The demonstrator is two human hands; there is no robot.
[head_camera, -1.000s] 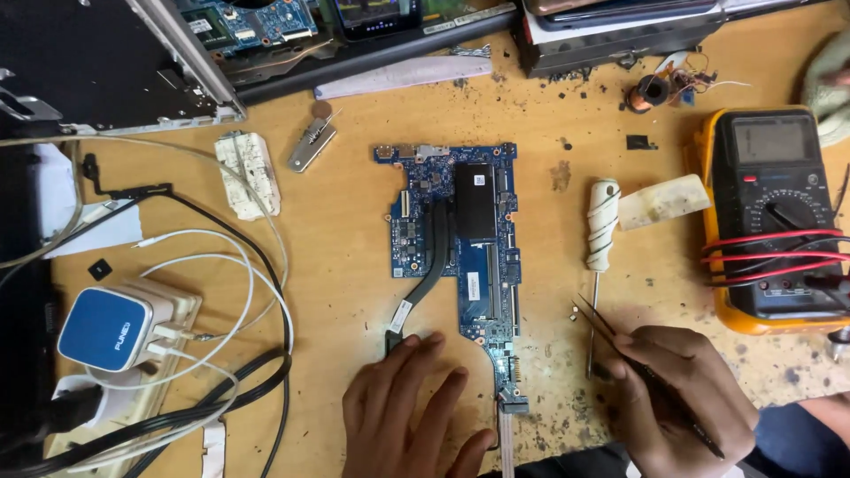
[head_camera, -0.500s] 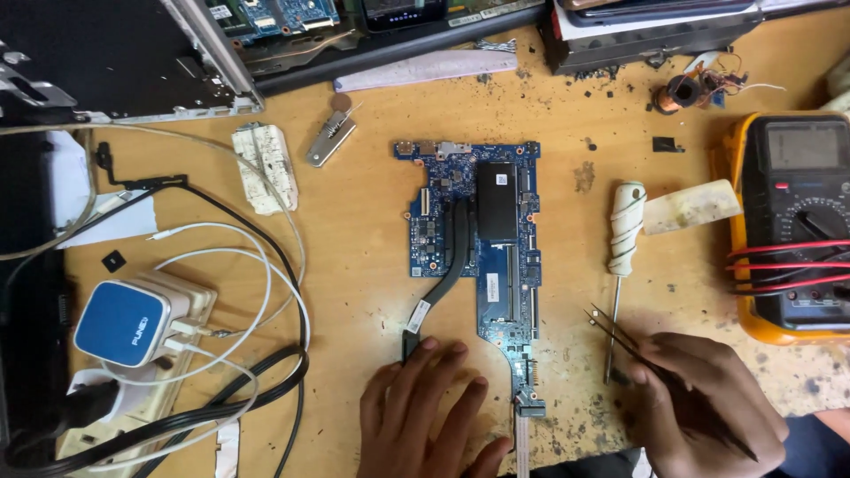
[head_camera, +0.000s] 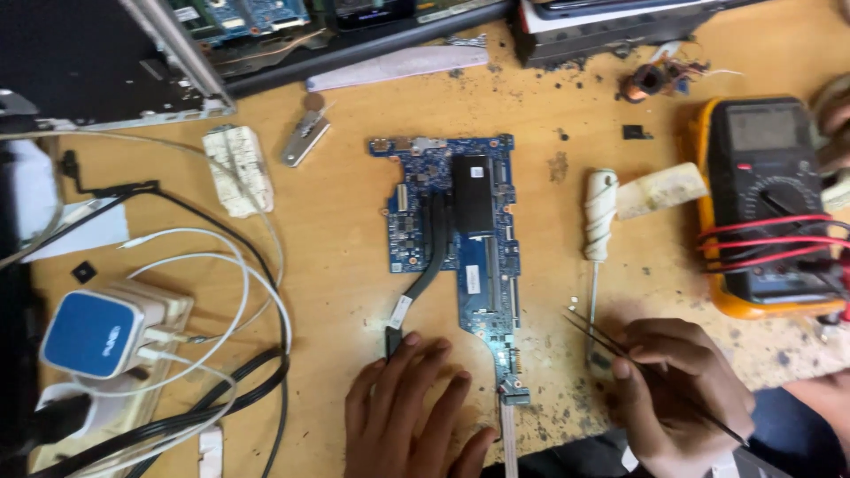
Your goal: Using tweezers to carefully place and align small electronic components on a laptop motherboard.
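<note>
A blue laptop motherboard with a black heat pipe lies in the middle of the wooden bench. My left hand rests flat on the bench just below the board, fingers apart, fingertips near the end of the heat pipe, holding nothing. My right hand grips thin black tweezers, whose tips point up-left toward the board's lower right edge. A white-handled screwdriver lies just above my right hand. A flat ribbon cable runs down from the board's bottom tip.
A yellow and black multimeter with red leads sits at right. A blue and white charger on a power strip, with white and black cables, fills the left. An open laptop chassis and other boards lie along the back.
The view has drifted, so everything sits further right in frame. Both hands stay in much the same place below the board; the tweezers stay in my right hand.
</note>
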